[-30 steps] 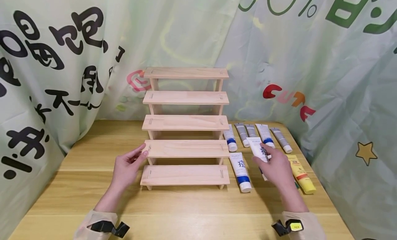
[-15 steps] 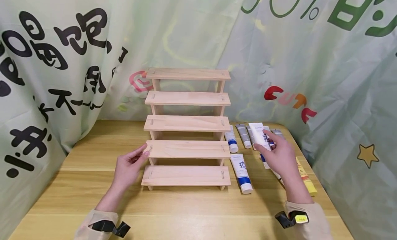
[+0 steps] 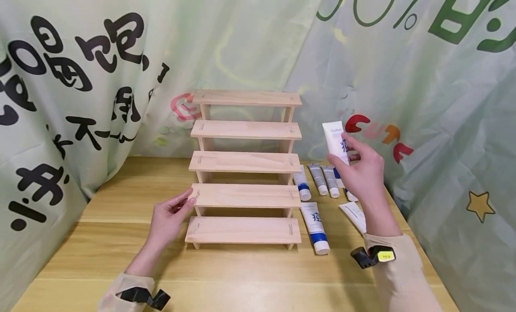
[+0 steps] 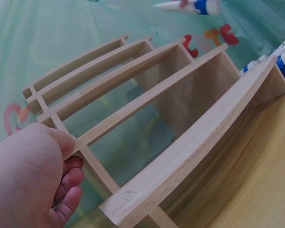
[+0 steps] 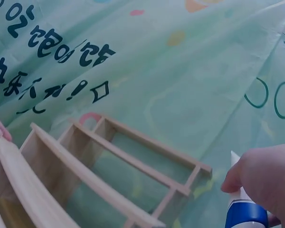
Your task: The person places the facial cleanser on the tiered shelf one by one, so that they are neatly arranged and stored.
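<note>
A pale wooden stepped rack [image 3: 245,161] with several shelves stands on the table. At the left end of its second shelf from the bottom, my left hand [image 3: 169,218] pinches the board between thumb and fingers; the left wrist view shows the thumb [image 4: 61,137] on top of the board. My right hand [image 3: 363,171] holds a white squeeze tube [image 3: 334,136] in the air, right of the rack and roughly level with its upper shelves. In the right wrist view the tube's blue band [image 5: 247,213] shows below the fingers, which hide part of it.
Right of the rack lie a blue-banded white tube [image 3: 315,227], another white tube [image 3: 301,184] behind it, and grey tubes [image 3: 318,180]. A further white tube [image 3: 354,215] is partly covered by the right arm. Printed curtains [image 3: 250,39] hang behind the wooden table [image 3: 242,276].
My right hand has lifted the white tube up and away from the other tubes on the table. The left hand keeps its hold on the rack; the head view has shifted slightly.
</note>
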Demonstrator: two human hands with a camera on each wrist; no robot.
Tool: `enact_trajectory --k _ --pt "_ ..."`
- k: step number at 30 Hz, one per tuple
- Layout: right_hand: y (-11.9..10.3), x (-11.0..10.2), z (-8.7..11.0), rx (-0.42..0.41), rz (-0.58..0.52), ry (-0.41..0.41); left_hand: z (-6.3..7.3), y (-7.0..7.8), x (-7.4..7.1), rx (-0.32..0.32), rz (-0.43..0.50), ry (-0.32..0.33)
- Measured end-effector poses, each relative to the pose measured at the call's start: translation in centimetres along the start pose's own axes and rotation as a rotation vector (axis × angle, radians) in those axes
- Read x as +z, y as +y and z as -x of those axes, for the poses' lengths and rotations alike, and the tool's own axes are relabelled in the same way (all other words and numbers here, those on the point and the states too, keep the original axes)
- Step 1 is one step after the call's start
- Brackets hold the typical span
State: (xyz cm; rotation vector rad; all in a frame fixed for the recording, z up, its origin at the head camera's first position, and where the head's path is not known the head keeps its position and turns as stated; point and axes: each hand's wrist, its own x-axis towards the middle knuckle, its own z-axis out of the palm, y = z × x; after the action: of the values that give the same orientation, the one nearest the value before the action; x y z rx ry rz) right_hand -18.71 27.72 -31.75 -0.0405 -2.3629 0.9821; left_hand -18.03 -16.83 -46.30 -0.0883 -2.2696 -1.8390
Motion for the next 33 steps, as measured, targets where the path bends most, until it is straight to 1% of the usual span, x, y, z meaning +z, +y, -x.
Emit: enact_trajectory --k 7,11,12,16,19,25,33 --pt "-1.8 1.6 -2.5 -0.101 -0.070 0.121 -0.1 0.0 -0.1 0.007 -0.012 0.000" --pt "-2.5 2.7 -4.0 -0.153 -0.133 0.163 -0.1 0.0 0.0 -0.003 -0.003 -0.002" --pt "-2.7 3.0 -4.3 -0.156 -0.151 0.168 -0.1 -0.1 0.0 -0.005 -0.001 -0.005" --pt "-3.7 3.9 -5.4 -0.122 -0.213 0.170 -0.1 0.0 0.1 -0.009 0.005 -0.010" --pt "-4.4 4.4 -6.4 -0.101 -0.257 0.174 -0.2 0.0 0.2 0.000 0.003 -0.011" --pt "-5.5 5.7 -8.6 -0.160 -0.340 0.223 -0.4 -0.1 0.0 0.026 -0.006 -0.011" --pt "-6.7 7.7 -11.1 -0.232 -0.395 0.315 -0.1 -0.3 -0.1 0.026 -0.031 -0.013"
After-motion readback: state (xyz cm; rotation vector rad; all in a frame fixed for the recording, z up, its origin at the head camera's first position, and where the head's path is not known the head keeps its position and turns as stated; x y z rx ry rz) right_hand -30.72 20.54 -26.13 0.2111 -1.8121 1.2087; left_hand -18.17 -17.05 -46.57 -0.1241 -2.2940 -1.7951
